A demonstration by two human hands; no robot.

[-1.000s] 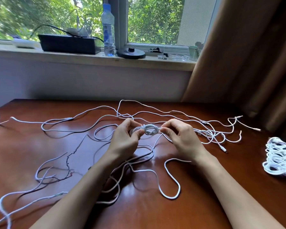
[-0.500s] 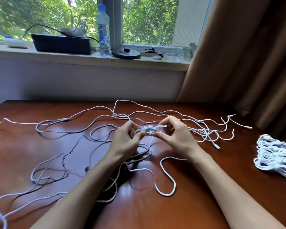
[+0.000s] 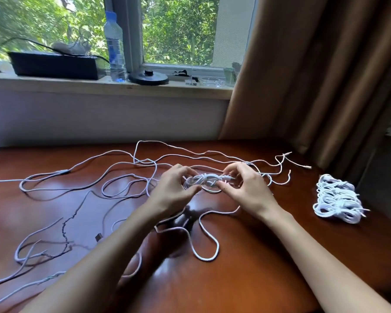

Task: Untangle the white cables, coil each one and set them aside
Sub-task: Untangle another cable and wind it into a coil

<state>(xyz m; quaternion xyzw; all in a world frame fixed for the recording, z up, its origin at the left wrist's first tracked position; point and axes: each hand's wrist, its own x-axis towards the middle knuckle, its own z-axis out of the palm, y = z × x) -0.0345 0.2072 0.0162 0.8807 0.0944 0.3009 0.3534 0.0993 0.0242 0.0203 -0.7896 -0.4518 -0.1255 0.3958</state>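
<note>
Both hands pinch one small white coil (image 3: 204, 180) between them, just above the table (image 3: 246, 279). Left hand (image 3: 174, 190) grips the coil's left end with thumb and fingers; right hand (image 3: 246, 188) holds the right end, where a plug tip pokes out. It looks light, limp and springy, likely to loosen unless held at its wrapped middle. Loose cables (image 3: 122, 177) sprawl left of and beyond the grip; finished coils (image 3: 335, 198) lie well to its right.

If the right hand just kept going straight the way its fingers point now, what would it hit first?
The right hand points up and left, fingertips already on the small coil held between both hands. Going on, it would likely meet the left hand on the coil's other end, though depth is hard to judge.
</note>
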